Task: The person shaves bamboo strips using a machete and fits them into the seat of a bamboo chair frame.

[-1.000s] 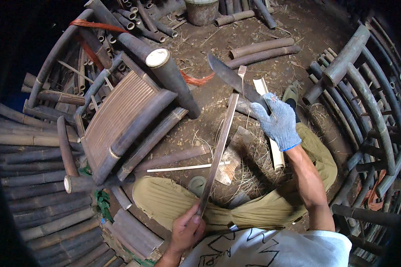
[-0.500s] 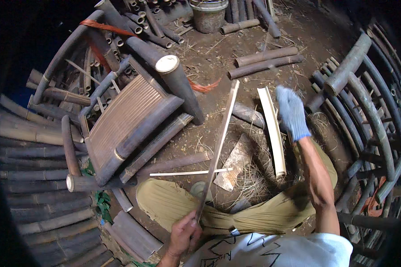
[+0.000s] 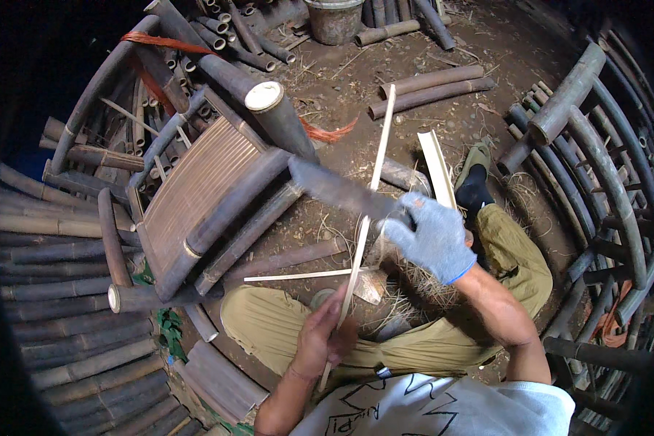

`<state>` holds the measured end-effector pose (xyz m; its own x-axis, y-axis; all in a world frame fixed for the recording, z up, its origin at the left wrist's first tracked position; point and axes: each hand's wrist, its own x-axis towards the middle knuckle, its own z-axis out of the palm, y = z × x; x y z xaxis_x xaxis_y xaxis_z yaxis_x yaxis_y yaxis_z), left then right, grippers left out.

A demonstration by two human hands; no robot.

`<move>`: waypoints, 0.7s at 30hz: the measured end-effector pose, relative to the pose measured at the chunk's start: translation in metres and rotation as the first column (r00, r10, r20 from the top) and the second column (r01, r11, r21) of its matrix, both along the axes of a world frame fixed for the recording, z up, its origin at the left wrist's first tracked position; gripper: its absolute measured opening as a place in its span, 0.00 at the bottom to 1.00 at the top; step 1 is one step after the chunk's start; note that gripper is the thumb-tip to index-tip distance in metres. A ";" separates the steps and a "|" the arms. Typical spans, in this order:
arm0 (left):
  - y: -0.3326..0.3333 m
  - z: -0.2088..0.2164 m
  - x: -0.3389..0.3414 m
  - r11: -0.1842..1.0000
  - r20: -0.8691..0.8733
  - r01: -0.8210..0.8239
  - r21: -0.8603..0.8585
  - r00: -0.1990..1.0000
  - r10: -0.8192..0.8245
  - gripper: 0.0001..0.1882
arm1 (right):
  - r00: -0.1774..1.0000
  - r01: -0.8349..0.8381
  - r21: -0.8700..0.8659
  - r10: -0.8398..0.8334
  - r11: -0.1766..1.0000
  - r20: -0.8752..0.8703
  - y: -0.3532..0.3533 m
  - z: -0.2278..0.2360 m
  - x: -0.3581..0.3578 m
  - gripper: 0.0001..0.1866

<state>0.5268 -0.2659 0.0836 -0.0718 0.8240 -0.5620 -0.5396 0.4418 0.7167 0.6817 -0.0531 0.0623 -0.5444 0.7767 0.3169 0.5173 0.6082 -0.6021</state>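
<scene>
My bare left hand [image 3: 318,336] is closed around a long, narrow bamboo strip [image 3: 380,163] that slants upward and away from me. In a grey-blue knitted glove, my right hand [image 3: 436,238] grips a machete [image 3: 334,189] with a broad dark blade, slightly blurred. The blade points left and crosses the strip beyond my left hand; whether it touches the strip I cannot tell. Partly behind the glove lies a split bamboo length [image 3: 434,161], pale inside. A thin pale strip [image 3: 291,276] rests on the ground between my bent legs, near a flat block [image 3: 370,286].
To the left stands a dark bamboo chair [image 3: 203,182] with a slatted panel. Bamboo frames [image 3: 607,152] are stacked at the right. Two bamboo pieces [image 3: 432,94], a bucket [image 3: 334,22] and cut tubes lie farther off. Shavings [image 3: 396,316] litter the ground before me.
My gloved hand has come left and nearer, bringing the machete blade across the strip. My left hand has moved forward slightly, and the strip has shifted away and turned its pale side up.
</scene>
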 end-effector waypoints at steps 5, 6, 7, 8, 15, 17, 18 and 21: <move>-0.037 -0.019 -0.004 0.999 0.172 -0.032 0.008 0.985 0.030 0.26 | 0.995 0.065 0.113 -0.072 0.991 0.061 0.018 -0.005 0.013 0.24; -0.040 -0.015 -0.004 0.999 0.203 -0.042 0.010 0.978 0.039 0.26 | 0.992 0.085 0.132 -0.096 0.988 0.077 0.021 -0.010 0.014 0.24; -0.045 -0.012 -0.004 1.000 0.175 -0.020 0.003 0.984 0.019 0.26 | 0.989 0.105 0.150 -0.120 0.983 0.092 0.024 -0.012 0.015 0.25; -0.053 -0.009 -0.006 1.000 0.144 -0.005 -0.009 0.990 0.006 0.26 | 0.983 0.139 0.066 -0.146 0.988 0.110 0.028 -0.007 0.017 0.26; -0.094 -0.014 -0.013 0.996 0.136 -0.012 -0.089 0.990 0.024 0.27 | 0.973 0.146 0.110 -0.163 0.983 0.161 0.045 -0.016 0.035 0.23; -0.135 -0.029 -0.022 0.995 0.113 0.063 -0.077 0.992 -0.054 0.26 | 0.910 0.415 0.041 -0.415 0.909 -0.004 0.093 -0.034 0.065 0.26; -0.141 -0.032 -0.024 0.998 0.137 0.049 -0.037 0.990 -0.043 0.25 | 0.880 0.473 -0.028 -0.471 0.881 0.060 0.114 -0.028 0.079 0.25; -0.112 -0.029 -0.020 0.985 0.277 -0.076 0.155 0.960 0.031 0.23 | 0.953 0.298 -0.067 -0.301 0.952 -0.029 0.081 -0.007 0.064 0.24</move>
